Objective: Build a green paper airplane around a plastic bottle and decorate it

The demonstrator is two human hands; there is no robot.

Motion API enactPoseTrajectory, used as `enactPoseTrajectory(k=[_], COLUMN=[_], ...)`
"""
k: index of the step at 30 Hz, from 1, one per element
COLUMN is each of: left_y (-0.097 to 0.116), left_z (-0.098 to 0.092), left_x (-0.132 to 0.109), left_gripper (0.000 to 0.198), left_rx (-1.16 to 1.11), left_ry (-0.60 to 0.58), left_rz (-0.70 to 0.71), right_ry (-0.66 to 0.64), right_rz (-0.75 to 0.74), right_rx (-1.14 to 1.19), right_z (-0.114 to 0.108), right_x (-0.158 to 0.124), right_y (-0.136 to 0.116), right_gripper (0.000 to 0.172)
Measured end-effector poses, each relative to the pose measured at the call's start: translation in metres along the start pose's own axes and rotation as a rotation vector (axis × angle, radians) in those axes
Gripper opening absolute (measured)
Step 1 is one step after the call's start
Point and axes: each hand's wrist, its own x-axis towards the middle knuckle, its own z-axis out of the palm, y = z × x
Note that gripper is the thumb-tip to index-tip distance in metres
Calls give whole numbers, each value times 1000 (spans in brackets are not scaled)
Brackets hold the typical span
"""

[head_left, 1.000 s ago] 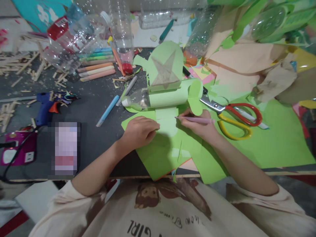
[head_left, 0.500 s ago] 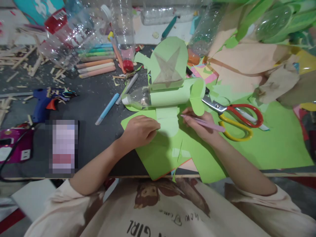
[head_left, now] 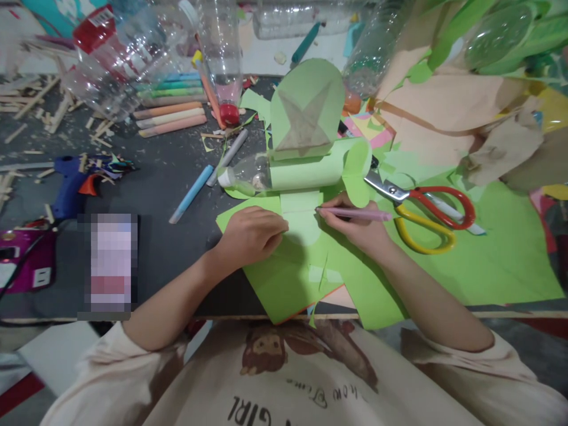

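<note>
Pink pen [head_left: 366,213] — in right fingers [head_left: 333,221]

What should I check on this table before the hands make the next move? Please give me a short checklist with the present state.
1. Pink pen held: ok; the right hand grips it, tip at the right edge of the pale green paper.
2. Paper steadied: cannot tell; the left hand is at its left edge, but pressure does not show.
3. Room around the pen: not ok; the scissors lie close, yellow handle near its rear end.
4. Paper free of the bottle: cannot tell; its far end meets the wrapped bottle in this view.
5. Glue gun away from both hands: ok; it lies far to the left.
</note>
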Motion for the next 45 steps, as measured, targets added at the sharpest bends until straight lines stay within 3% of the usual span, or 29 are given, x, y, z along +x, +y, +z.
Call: enactPoseTrajectory(k=[12,19,25,33,45], left_y=[1,0,0,1,0], left_z=[-1,0,1,1,1], left_x=[0,-1,0,1,0], left_gripper=[27,26,27,27,25], left_rx=[0,19,21,-2,14], left_ry=[40,-26,35,75,47], left_rz=[15,-22,11,26,14], right_ry=[24,53,49,49,7], right_rz=[6,-58,-73,-245,-282], right_rx=[70,59,-24,-114,-166], right_z=[-8,-8,-5,-3,-2], right_x=[2,-1,-4,-6,-9], right_y=[4,1,-3,3,-2], right_gripper=[11,7,10,12,12])
